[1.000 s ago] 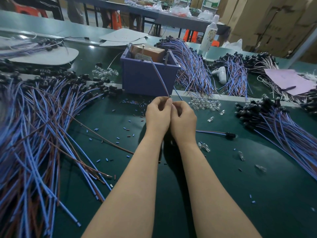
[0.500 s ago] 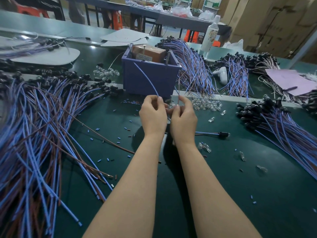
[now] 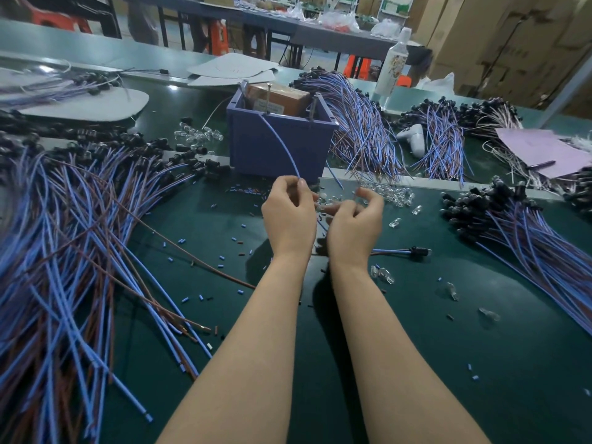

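My left hand (image 3: 288, 216) is raised over the green table (image 3: 416, 363) and pinches a thin blue wire (image 3: 282, 145) between thumb and fingertips. The wire arcs up and back to the rim of the purple box (image 3: 275, 149). My right hand (image 3: 355, 225) sits just to the right of it, index finger and thumb lifted apart, the other fingers curled inward. Whether they hold anything is hidden. A short blue wire end (image 3: 334, 180) sticks out beyond the hands. A cable with a black connector (image 3: 418, 251) lies on the table by my right wrist.
Big bundles of blue and brown wires (image 3: 64, 267) cover the left side, and another bundle (image 3: 544, 251) lies at the right. Clear LED caps (image 3: 387, 192) are heaped behind my hands. Snipped insulation bits litter the table. A white bottle (image 3: 395, 62) stands at the back.
My hands were pressed together around the wire. They have since moved forward and apart, the right fingers have loosened, and the blue wire now bows toward the box.
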Action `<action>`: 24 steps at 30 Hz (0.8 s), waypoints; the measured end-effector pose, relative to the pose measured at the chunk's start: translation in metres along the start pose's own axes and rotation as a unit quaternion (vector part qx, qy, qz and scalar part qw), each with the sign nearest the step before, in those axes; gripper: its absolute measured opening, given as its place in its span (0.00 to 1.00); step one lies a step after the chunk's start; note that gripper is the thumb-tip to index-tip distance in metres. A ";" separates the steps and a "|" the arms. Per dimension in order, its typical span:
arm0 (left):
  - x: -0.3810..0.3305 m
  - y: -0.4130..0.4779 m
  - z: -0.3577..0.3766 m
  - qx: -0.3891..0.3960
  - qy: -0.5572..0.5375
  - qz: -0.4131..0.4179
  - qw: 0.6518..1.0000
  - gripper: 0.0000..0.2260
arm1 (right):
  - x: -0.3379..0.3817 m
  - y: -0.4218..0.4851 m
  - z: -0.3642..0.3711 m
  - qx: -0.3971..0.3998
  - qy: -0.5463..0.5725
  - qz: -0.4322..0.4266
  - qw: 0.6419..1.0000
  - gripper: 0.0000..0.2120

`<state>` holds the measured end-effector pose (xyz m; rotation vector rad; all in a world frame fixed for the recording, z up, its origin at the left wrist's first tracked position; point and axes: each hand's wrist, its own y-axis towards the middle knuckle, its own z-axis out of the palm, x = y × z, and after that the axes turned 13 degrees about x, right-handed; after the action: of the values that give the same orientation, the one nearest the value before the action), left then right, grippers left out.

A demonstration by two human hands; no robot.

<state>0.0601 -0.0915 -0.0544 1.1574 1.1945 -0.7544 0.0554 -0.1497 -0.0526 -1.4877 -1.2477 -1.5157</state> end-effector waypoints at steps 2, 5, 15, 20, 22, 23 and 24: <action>0.000 -0.001 0.001 -0.016 -0.008 -0.004 1.000 0.04 | 0.000 0.001 -0.001 -0.019 0.063 0.037 0.997 0.11; 0.000 -0.002 0.002 -0.017 -0.009 -0.003 1.000 0.04 | -0.001 0.001 0.000 -0.021 0.077 0.033 0.996 0.11; 0.003 0.006 -0.006 0.017 0.011 -0.016 1.000 0.05 | -0.004 -0.005 0.004 0.091 -0.087 -0.075 0.989 0.15; 0.003 0.006 -0.005 0.015 0.014 -0.013 1.000 0.05 | -0.003 -0.007 0.006 0.090 -0.100 -0.094 0.987 0.16; 0.004 0.005 -0.005 0.015 0.013 -0.012 1.000 0.06 | -0.002 -0.008 0.006 0.100 -0.103 -0.093 0.985 0.17; 0.004 0.006 -0.005 0.016 0.013 -0.012 1.000 0.06 | -0.002 -0.008 0.006 0.103 -0.103 -0.094 0.985 0.17; 0.004 0.006 -0.005 0.016 0.013 -0.011 1.000 0.05 | -0.002 -0.008 0.006 0.102 -0.102 -0.095 0.985 0.16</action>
<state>0.0649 -0.0847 -0.0566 1.1859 1.2225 -0.7798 0.0505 -0.1422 -0.0566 -1.4500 -1.6549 -1.3292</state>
